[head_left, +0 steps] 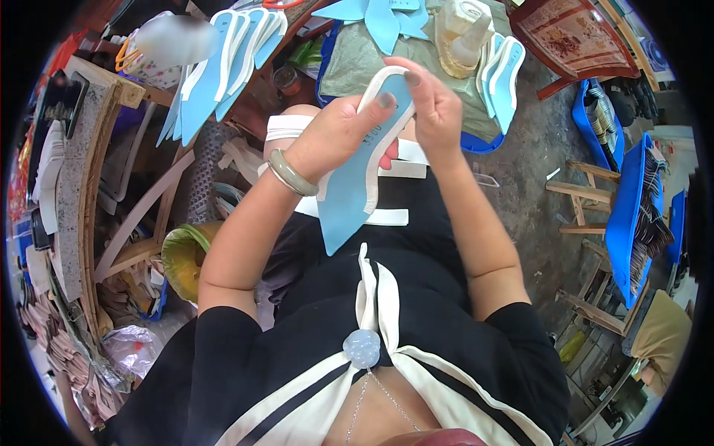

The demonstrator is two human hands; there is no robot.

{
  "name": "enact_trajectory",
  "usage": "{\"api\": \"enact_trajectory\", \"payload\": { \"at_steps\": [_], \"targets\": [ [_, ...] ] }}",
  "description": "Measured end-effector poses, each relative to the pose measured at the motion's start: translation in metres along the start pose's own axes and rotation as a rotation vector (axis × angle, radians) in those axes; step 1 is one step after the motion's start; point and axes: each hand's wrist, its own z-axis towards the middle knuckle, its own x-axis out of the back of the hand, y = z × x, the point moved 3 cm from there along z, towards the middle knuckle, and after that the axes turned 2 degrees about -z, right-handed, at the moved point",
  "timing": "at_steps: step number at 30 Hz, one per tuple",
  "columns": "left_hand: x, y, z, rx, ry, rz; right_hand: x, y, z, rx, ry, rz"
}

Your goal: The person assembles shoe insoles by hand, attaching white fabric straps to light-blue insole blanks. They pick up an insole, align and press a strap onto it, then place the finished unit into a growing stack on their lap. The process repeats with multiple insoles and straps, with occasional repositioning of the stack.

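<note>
My left hand (338,134) grips a light blue pointed shoe insole (349,197) by its middle, thumb on top; a pale bangle (291,175) circles that wrist. My right hand (433,104) pinches the white strip (379,160) that runs along the insole's edge near its rounded end. The insole points down toward my lap, over my black dress with white trim (387,297).
More blue insoles (223,67) lie stacked at upper left and others (502,74) at upper right beside a translucent glue bottle (465,33). A wooden rack (111,186) stands on the left, blue crates (628,215) and wooden stools (587,201) on the right.
</note>
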Motion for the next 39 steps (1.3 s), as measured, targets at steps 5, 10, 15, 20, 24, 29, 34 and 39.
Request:
{"api": "enact_trajectory", "payload": {
  "at_steps": [5, 10, 15, 20, 24, 29, 34, 39],
  "targets": [
    [0.007, 0.008, 0.002, -0.002, 0.099, -0.028, -0.015, -0.001, -0.016, -0.076, -0.152, 0.062],
    [0.012, 0.018, -0.002, -0.061, 0.083, 0.351, -0.012, -0.001, -0.016, -0.021, -0.210, 0.113],
    [0.009, 0.035, -0.016, -0.623, 0.227, 1.258, 0.002, -0.013, -0.008, -0.200, -0.342, 0.265],
    [0.006, 0.037, -0.016, -0.369, 0.238, 1.397, -0.002, -0.023, -0.010, 0.242, -0.285, -0.369],
    [0.010, 0.031, -0.011, -0.368, 0.264, 1.399, -0.001, -0.017, -0.015, 0.309, -0.263, -0.475],
    [0.001, 0.027, -0.006, -0.414, 0.426, 1.382, -0.002, -0.007, -0.022, -0.112, -0.069, 0.086],
    [-0.003, 0.020, 0.000, -0.472, 0.529, 1.438, 0.007, 0.012, -0.022, -0.431, -0.118, 0.307],
    [-0.018, 0.012, 0.018, -0.451, 0.611, 1.442, -0.004, 0.006, -0.012, 0.057, 0.252, -0.430]
  ]
}}
